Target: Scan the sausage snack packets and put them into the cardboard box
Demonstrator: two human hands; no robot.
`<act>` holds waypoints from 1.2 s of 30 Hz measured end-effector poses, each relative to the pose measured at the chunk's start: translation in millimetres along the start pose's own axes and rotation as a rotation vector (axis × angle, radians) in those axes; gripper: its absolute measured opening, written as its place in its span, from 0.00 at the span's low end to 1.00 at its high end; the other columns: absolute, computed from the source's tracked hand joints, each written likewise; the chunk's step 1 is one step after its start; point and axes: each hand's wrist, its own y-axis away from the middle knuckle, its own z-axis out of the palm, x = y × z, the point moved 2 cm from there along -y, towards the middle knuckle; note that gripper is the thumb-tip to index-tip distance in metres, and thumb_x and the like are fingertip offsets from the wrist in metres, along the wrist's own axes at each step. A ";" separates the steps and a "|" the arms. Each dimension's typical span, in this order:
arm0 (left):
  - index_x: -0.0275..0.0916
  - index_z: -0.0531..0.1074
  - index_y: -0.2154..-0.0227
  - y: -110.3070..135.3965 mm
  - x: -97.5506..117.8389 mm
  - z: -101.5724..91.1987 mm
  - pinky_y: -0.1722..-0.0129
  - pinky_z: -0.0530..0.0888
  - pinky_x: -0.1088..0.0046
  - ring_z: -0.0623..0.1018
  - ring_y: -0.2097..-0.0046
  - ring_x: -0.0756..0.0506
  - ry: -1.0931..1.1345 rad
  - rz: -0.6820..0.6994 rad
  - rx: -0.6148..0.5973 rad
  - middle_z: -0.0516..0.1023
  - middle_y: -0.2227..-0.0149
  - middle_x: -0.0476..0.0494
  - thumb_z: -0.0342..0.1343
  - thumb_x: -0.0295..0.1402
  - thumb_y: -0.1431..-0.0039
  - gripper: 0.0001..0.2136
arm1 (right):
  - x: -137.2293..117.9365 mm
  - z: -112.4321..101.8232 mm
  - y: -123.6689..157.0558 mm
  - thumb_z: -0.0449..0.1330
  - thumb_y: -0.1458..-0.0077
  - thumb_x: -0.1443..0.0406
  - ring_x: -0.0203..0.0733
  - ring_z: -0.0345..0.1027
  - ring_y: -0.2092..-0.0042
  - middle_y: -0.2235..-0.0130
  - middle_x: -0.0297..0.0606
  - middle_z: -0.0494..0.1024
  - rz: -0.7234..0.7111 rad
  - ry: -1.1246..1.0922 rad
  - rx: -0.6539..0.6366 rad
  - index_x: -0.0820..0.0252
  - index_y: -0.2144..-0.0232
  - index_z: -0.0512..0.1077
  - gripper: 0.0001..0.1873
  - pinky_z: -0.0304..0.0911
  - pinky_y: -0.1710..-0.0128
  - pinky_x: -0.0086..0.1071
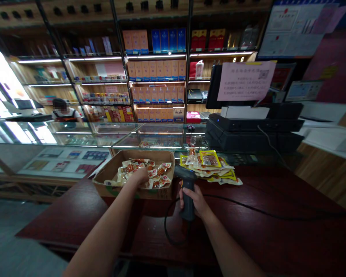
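Note:
My left hand (139, 177) reaches into an open cardboard box (155, 193) and touches the snack packets inside. Its fingers point down among them and are mostly hidden, so I cannot see whether they grip one. Several small clear vacuum packets (160, 181) with reddish-brown food lie loose in the box. A dark grey barcode scanner (188, 200) is upright in my right hand (196, 198), with the fingers wrapped round its handle and its head toward the box. Right of the scanner head lies a pile of yellow-edged snack packets (210, 159).
The scanner's black cable (248, 207) loops on the dark red table (276, 234) and runs right. Behind stand a glass display counter (127, 139), a black till machine (253, 132) and a monitor with a pink notice (243, 81). A person (65, 111) is at the far left.

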 end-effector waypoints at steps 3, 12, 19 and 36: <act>0.36 0.75 0.72 1.1 -1.7 -2.0 0.59 0.69 0.68 0.77 0.59 0.38 0.054 -0.030 0.043 0.79 0.68 0.32 0.57 0.24 0.61 0.09 | 1.4 0.8 -0.3 0.63 0.55 0.61 0.33 0.65 0.84 0.79 0.29 0.73 0.000 -0.002 -0.020 0.62 0.62 0.66 0.19 0.63 0.85 0.26; 0.35 0.71 0.76 7.4 3.8 -26.6 0.71 0.70 0.74 0.74 0.73 0.48 1.144 -0.072 0.316 0.73 0.79 0.47 0.53 0.30 0.52 0.04 | 10.6 3.2 0.1 0.63 0.54 0.60 0.34 0.67 0.84 0.78 0.31 0.74 0.031 0.010 -0.152 0.63 0.60 0.65 0.19 0.64 0.85 0.26; 0.35 0.68 0.70 31.8 32.2 -17.8 0.71 0.74 0.74 0.76 0.73 0.50 1.780 -0.077 -0.128 0.75 0.74 0.47 0.54 0.21 0.54 0.07 | 15.0 6.8 0.6 0.64 0.54 0.60 0.34 0.67 0.83 0.78 0.31 0.74 0.088 0.025 -0.228 0.63 0.60 0.65 0.20 0.64 0.84 0.26; 0.37 0.74 0.63 43.7 42.7 7.0 0.68 0.73 0.74 0.78 0.65 0.46 1.305 0.106 -0.349 0.78 0.69 0.46 0.61 0.20 0.68 0.22 | 3.3 0.8 -1.7 0.63 0.54 0.59 0.34 0.65 0.84 0.79 0.28 0.72 -0.079 0.063 0.105 0.62 0.62 0.66 0.19 0.64 0.84 0.27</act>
